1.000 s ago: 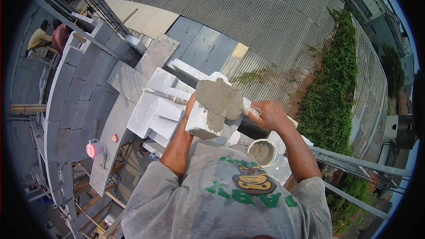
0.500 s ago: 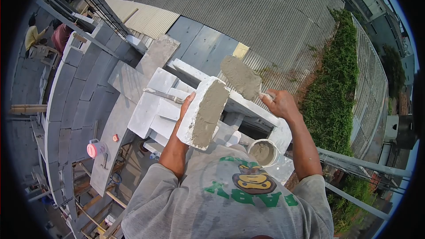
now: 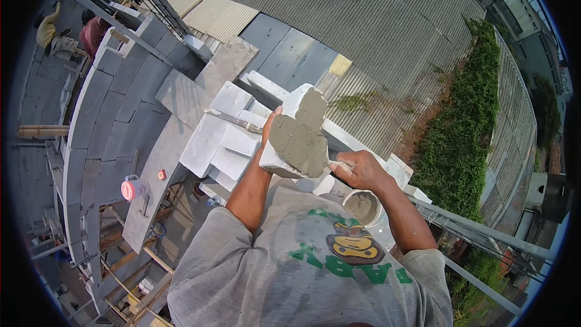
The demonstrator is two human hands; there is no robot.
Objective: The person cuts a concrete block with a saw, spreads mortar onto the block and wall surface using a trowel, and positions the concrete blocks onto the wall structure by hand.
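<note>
My left hand (image 3: 270, 127) is wrapped around the side of a white lightweight block (image 3: 290, 106), held up in front of my chest. Grey mortar (image 3: 313, 109) coats the block's upward face. My right hand (image 3: 359, 171) grips a trowel (image 3: 299, 145) by its short handle; the mortar-covered blade lies over the near part of the block. Whether the blade presses on the block or hovers just above it, I cannot tell. Below my right forearm stands a white bucket (image 3: 377, 211) with mortar inside.
White blocks (image 3: 209, 145) are stacked on the left, with a long-handled tool (image 3: 235, 120) lying across them. A pink-lidded jug (image 3: 128, 190) stands on a board farther left. Two people work beyond the curved block wall (image 3: 115, 97). Corrugated roofing (image 3: 339, 18) lies ahead.
The trowel has swung from beyond the block's right side back toward me and onto its mortared face. My right hand moved left and nearer; the block shifted slightly right and tilted.
</note>
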